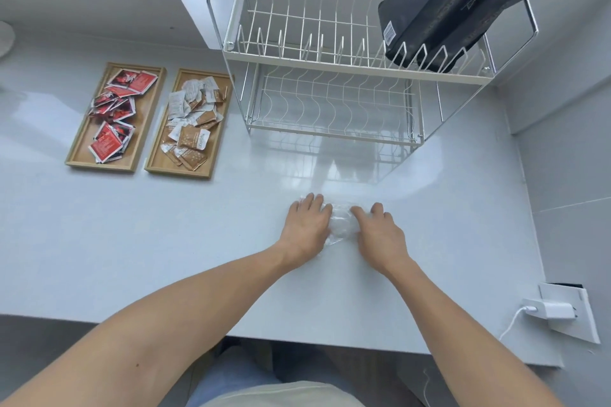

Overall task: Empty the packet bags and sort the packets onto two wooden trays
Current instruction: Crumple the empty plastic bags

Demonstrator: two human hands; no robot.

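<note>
Your left hand (307, 225) and right hand (380, 231), fingers flat, press empty clear bag (340, 225) on counter (165, 241); smooth outward, both trays (74, 155) already sorted.

We see a shiny white table (165, 241). Near its far left edge lie two wooden trays (73, 160) side by side. A wire dish rack (330, 129) stands at the far right corner. A crumpled clear bag (340, 225) lies in the middle.
</note>
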